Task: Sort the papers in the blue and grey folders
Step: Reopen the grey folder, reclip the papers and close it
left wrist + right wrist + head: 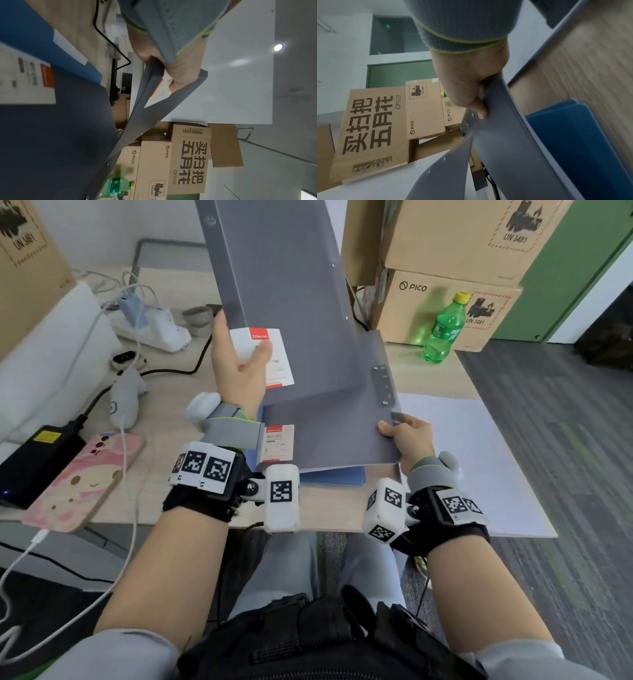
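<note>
A: Report the position of the grey folder.

B: It is open and lifted above the table. The cover stands raised, tilted toward the far side; the back panel lies low and near, over the blue folder, which rests flat on the table.

A: State of the left hand?

B: Its grip is closed on the near left edge of the raised cover. The thumb presses on a white label with a red band on the cover's inner face; the fingers wrap behind the edge. The left wrist view confirms the thumb on the label.

A: State of the right hand?

B: Its grip pinches the near right corner of the back panel, thumb on top, just near of the metal clip. The fingers underneath are hidden.

A: Where are the papers?

B: One white sheet lies flat on the table to the right of both folders, apart from either grip. A second label shows near the left wrist; which folder carries it cannot be told.

A: Surroundings?

B: Green bottle far right, in front of the cardboard boxes; phone near left.
</note>
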